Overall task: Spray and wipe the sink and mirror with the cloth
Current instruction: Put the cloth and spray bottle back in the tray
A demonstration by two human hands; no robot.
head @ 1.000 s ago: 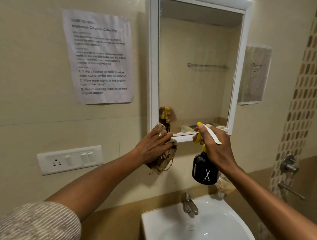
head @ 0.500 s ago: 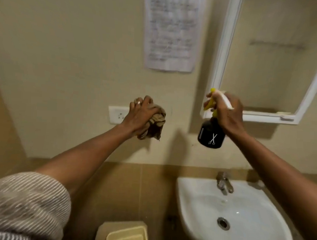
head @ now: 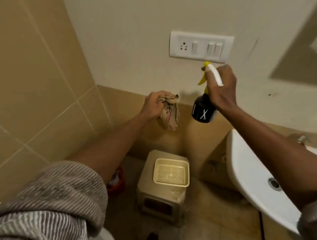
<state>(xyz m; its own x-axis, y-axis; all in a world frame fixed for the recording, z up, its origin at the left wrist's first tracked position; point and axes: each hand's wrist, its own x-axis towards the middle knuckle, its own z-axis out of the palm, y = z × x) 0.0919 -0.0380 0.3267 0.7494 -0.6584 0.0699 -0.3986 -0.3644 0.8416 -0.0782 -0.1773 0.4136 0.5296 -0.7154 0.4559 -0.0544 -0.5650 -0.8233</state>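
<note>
Left hand [head: 153,105] at frame centre clenched round crumpled beige cloth [head: 169,114]; right hand [head: 221,86] grasping black spray bottle [head: 204,108] (yellow trigger); white ceramic sink [head: 242,170] lower right.

Crumpled beige cloth [head: 169,114] hangs midair; black spray bottle [head: 204,109] upright beside; white sink [head: 249,176] right.

Both arms outstretched, forearms bare, striped sleeves pushed up. Left hand [head: 154,105] fisted around cloth [head: 169,115]. Right hand [head: 221,86] gripping spray bottle [head: 203,111] neck, raised higher.
</note>
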